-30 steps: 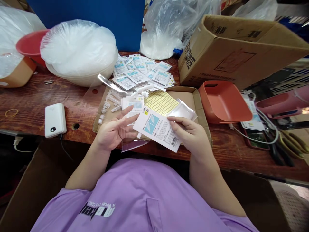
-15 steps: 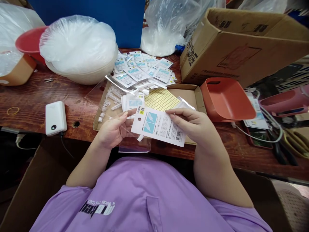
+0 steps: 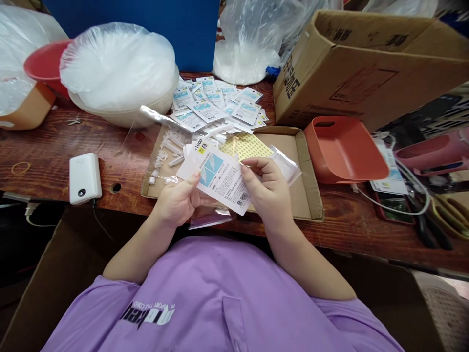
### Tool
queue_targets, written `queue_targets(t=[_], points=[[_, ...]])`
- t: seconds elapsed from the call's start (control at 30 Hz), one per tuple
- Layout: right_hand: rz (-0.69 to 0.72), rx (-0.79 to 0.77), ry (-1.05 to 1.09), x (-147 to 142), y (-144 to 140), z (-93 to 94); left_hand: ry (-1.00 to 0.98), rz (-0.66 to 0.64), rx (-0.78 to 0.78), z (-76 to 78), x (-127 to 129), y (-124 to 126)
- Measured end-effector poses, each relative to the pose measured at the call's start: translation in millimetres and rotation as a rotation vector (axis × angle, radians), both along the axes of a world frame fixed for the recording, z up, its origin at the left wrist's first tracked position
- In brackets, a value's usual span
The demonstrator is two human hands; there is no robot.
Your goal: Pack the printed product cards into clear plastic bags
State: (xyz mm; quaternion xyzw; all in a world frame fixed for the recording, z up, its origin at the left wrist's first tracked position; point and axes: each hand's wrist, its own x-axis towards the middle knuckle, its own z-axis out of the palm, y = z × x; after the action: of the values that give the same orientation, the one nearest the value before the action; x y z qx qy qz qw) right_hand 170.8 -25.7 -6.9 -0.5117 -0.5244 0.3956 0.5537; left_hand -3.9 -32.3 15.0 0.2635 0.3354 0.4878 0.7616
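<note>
A white printed card with blue pictures and a barcode is tilted in front of me. My left hand pinches its left side, thumb on top. My right hand is closed at its right edge, with fingertips curled. A clear plastic bag hangs below the card near the left hand; whether that hand grips it too I cannot tell. Behind the card lies a shallow cardboard tray with small clear plastic pieces and a yellow sticker sheet.
Several similar cards are piled behind the tray. A bowl with a white-filled bag and a white power bank are on the left. An orange bin, a large carton and scissors stand or lie right.
The card has shifted left and slightly up. My right hand has moved left with it, and my left thumb now lies over the card's left side. The clear plastic behind has risen at upper left.
</note>
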Motion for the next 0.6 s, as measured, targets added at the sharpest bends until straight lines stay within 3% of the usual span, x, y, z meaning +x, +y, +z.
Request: queue_targets(t=[0.1,0.23,0.37,0.47,0.6], points=[[0.096,-0.031,-0.007,2,2,-0.6,-0.002,-0.046,-0.006,-1.0,-4,2],[0.389,-0.067,-0.250,22,4,5.5,0.000,-0.230,-0.068,-8.4,-21,7],[0.396,-0.065,-0.407,36,5,12.4,0.000,-0.317,-0.140,-16.8,-27,9],[0.462,-0.187,-0.312,32,1,9.6,-0.015,-0.333,-0.164,-21.4,-23,9],[0.448,-0.325,0.005,24,-12,-4.6,-0.018,-0.443,-0.204,-27.4,-21,7]])
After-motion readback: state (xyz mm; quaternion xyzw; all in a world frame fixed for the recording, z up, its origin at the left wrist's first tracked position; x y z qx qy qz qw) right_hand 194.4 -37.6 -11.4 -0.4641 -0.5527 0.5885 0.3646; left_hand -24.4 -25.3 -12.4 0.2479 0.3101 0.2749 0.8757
